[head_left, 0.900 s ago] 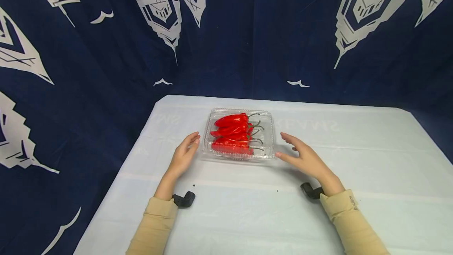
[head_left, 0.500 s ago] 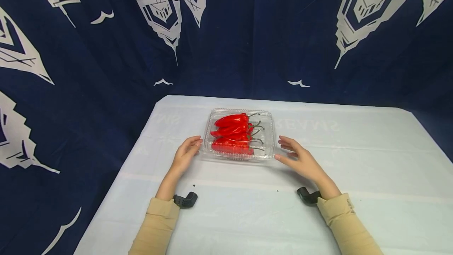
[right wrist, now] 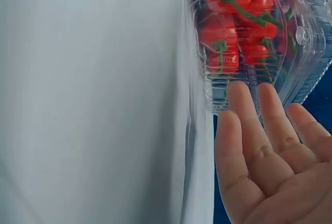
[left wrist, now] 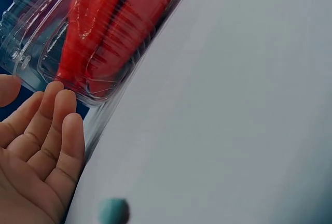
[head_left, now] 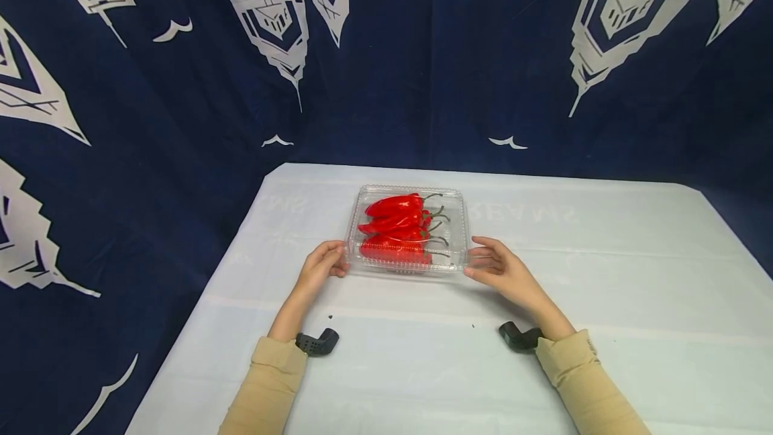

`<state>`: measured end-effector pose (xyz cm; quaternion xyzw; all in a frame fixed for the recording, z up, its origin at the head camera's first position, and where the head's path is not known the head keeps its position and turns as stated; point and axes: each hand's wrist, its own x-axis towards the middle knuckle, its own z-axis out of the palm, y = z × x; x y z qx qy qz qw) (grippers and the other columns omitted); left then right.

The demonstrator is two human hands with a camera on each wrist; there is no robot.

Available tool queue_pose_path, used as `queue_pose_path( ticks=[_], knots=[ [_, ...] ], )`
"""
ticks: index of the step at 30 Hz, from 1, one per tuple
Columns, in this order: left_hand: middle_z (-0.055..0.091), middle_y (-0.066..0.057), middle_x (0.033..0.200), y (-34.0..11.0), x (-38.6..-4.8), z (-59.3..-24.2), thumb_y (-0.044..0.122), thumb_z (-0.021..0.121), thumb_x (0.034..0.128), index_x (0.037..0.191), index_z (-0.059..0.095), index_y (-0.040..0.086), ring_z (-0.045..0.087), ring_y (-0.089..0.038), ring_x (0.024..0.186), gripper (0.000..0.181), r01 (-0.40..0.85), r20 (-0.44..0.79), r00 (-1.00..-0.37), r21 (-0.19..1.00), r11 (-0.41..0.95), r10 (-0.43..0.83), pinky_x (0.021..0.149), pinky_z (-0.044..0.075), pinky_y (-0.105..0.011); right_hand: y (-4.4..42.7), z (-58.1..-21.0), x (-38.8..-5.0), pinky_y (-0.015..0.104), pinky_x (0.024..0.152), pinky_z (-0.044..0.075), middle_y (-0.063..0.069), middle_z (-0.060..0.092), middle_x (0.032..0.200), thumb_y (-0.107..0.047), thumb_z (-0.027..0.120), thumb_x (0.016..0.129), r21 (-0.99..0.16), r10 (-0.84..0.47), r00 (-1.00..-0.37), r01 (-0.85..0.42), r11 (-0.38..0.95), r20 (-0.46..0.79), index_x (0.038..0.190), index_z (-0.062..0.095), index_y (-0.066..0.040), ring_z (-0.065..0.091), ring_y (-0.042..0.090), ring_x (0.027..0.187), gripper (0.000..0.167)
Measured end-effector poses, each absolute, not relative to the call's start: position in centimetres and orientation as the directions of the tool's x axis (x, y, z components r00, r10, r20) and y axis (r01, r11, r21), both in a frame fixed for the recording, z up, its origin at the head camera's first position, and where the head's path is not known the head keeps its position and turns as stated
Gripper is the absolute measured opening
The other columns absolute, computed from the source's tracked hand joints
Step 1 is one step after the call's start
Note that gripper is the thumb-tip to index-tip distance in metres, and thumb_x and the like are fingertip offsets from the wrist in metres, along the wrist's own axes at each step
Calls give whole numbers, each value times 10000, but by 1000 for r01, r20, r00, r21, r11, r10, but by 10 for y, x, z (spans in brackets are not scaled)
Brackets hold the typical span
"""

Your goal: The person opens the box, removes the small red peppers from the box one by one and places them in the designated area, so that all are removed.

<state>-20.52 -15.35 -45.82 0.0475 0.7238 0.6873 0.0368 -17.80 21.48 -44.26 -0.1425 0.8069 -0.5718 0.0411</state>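
- The dark blue curtain [head_left: 181, 186], printed with white buildings and birds, hangs to the left of the left hand and also beyond both hands.
- The left sleeve [head_left: 266, 381], tan, lies behind the left hand, on the near side.
- The left hand [head_left: 320, 268] is at the container's left wall, thumb and fingers apart and loosely bent rather than wrapped round it; the fingertips are right at the plastic, though whether they press on it I cannot tell.
- The left wrist device [head_left: 317, 343], black, sits just behind that hand, on its inner side.
- The red peppers [head_left: 395, 227] lie side by side between the two hands, inside the container, tips toward the left hand.
- The clear plastic container [head_left: 457, 233], with ribbed walls, rests on the table between the hands.
- The green stems [right wrist: 250, 15] point toward the right hand.
- The right hand [head_left: 507, 274] is at the container's right wall, fingers spread apart and gently bent, thumb at the near corner; firm contact cannot be told.
- The right wrist device [head_left: 521, 337], also black, is just behind the right hand.
- The right sleeve [head_left: 586, 381] is behind that device.
- The white tablecloth [head_left: 634, 287] lies under everything and stretches away to the right of the right hand.
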Motion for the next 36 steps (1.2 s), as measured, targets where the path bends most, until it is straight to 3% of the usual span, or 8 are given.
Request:
queue_pose_path(
  ticks=[4, 8, 11, 15, 21, 24, 36],
  knots=[
    [597, -123, 794, -153, -206, -461, 67, 437, 996, 1138, 507, -114, 583, -140, 696, 240, 2, -5, -993, 998, 64, 118, 632, 513, -241, 214, -446, -178, 239, 837, 497, 226, 509, 1244, -149, 721, 841, -952, -265, -961, -147, 268, 74, 1388, 351, -9, 567, 318, 1078, 676],
    [568, -78, 729, -152, -205, -463, 105, 453, 996, 1079, 532, -100, 556, -121, 644, 235, 14, 5, -994, 997, 81, 113, 588, 487, -214, 212, -449, -178, 249, 807, 512, 218, 536, 1195, -68, 695, 849, -973, -278, -956, -149, 177, 96, 1359, 342, 38, 611, 177, 1003, 629],
    [564, -67, 737, -150, -204, -464, 127, 453, 996, 1029, 543, -86, 549, -119, 627, 234, 19, 9, -993, 996, 86, 119, 569, 480, -207, 210, -452, -177, 253, 790, 519, 159, 570, 1130, 28, 638, 859, -986, -309, -942, -155, 66, 128, 1326, 302, 98, 623, 100, 948, 580],
    [575, -75, 776, -148, -203, -465, 136, 441, 999, 985, 549, -66, 543, -119, 620, 229, 18, 9, -993, 997, 80, 116, 554, 475, -202, 208, -453, -176, 290, 782, 528, 83, 575, 1077, 64, 581, 876, -991, -330, -934, -133, -30, 136, 1298, 253, 118, 633, 105, 921, 537],
    [569, -83, 771, -146, -203, -465, 126, 436, 1001, 947, 549, -59, 535, -117, 607, 223, 24, 18, -995, 998, 61, 98, 537, 461, -196, 204, -453, -173, 317, 822, 513, 91, 573, 1072, -102, 592, 919, -999, -251, -967, -35, 19, 29, 1299, 309, 7, 620, 135, 918, 486],
    [566, -85, 773, -146, -203, -465, 129, 432, 1004, 927, 541, -58, 537, -120, 612, 230, 23, 18, -995, 998, 53, 100, 538, 460, -197, 202, -455, -174, 324, 825, 513, 79, 588, 1041, -155, 598, 931, -999, -210, -978, -21, 31, 14, 1292, 332, 1, 615, 141, 903, 475],
    [549, -80, 794, -148, -199, -457, 69, 429, 999, 966, 526, -100, 538, -132, 645, 198, 8, 6, -987, 1000, 13, 160, 557, 457, -214, 197, -457, -174, 247, 768, 511, -8, 610, 919, -113, 647, 890, -999, -136, -990, -32, 25, 28, 1285, 377, 55, 606, 79, 830, 507]
  ],
)
